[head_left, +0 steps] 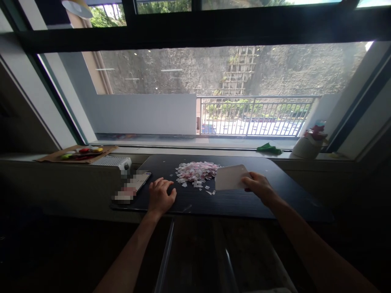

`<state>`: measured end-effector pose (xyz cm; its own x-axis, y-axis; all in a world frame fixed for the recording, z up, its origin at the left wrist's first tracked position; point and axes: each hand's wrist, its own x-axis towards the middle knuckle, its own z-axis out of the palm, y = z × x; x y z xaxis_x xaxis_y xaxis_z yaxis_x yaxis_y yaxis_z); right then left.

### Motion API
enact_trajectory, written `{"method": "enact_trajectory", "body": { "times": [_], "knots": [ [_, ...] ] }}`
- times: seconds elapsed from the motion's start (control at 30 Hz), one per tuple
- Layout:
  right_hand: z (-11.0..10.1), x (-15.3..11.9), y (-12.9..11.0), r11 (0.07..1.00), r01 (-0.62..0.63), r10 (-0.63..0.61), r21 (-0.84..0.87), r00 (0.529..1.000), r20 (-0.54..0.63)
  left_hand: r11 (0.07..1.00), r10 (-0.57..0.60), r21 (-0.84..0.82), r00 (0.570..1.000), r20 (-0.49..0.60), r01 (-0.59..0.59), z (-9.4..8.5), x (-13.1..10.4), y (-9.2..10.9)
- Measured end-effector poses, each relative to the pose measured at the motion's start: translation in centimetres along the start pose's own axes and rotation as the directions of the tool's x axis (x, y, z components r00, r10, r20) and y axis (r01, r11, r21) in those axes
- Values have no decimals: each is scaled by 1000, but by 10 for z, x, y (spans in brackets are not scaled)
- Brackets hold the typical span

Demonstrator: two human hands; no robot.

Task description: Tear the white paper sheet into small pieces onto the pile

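My right hand (pixel 258 186) grips the right edge of a pale, flat rectangular card (pixel 230 178), thumb and fingers closed on it. The card is tilted, and its left edge is beside a heap of small white and pink paper scraps (pixel 197 171) on the dark table (pixel 232 207). I cannot tell whether card and scraps touch. A few loose scraps lie in front of the heap. Left of them, my left hand (pixel 161 194) rests palm down near the table's front edge, holding nothing, its thumb apart from the slightly bent fingers. A phone (pixel 143 181), partly blurred out, lies just beyond it.
A white slotted box with a knob (pixel 114 162) stands off the table's left end. On the sill are a brown board with coloured items (pixel 77 154), a green cloth (pixel 269 149) and a white pot (pixel 308 146). A large window (pixel 195 73) rises behind the table.
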<state>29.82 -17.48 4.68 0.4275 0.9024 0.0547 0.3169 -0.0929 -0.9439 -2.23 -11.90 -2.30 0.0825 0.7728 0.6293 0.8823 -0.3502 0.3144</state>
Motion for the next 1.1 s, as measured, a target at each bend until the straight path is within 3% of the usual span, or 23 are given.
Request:
{"method": "enact_trajectory", "body": {
  "times": [0.1,0.17,0.23,0.33,0.43,0.57,0.67,0.8,0.9,1.0,1.1],
  "knots": [
    [30,6,-4,998,29,-29,-50,1000,0,1000,5,17,1000,-2,-5,-1,0,0],
    [38,10,0,997,25,-25,-78,1000,8,1000,8,24,1000,-3,-8,-2,-1,0],
    [29,12,9,992,19,-18,-125,1000,14,1000,8,21,1000,-4,-8,-2,-1,0],
    [-3,9,21,961,34,-34,-274,999,3,1000,7,9,1000,-1,-7,-2,-1,2],
    [-20,4,19,944,57,-77,-325,996,-49,1000,-2,9,1000,0,2,-2,-1,3],
    [3,0,8,963,122,-116,-242,992,41,1000,-2,18,1000,-2,2,-1,-1,1],
    [13,1,11,972,80,-65,-223,995,75,1000,4,24,1000,2,-4,-1,-1,-1],
    [-18,5,32,981,0,2,-195,1000,9,1000,15,27,1000,5,-15,-1,-1,-2],
    [-45,7,47,995,-73,71,-62,997,-38,999,22,32,1000,7,-22,-1,0,-2],
    [-52,9,57,994,-95,95,59,995,0,999,34,40,999,12,-34,-1,0,-4],
    [-50,9,61,991,-106,101,77,993,66,998,41,49,999,8,-42,-1,0,-5]
  ]
}}
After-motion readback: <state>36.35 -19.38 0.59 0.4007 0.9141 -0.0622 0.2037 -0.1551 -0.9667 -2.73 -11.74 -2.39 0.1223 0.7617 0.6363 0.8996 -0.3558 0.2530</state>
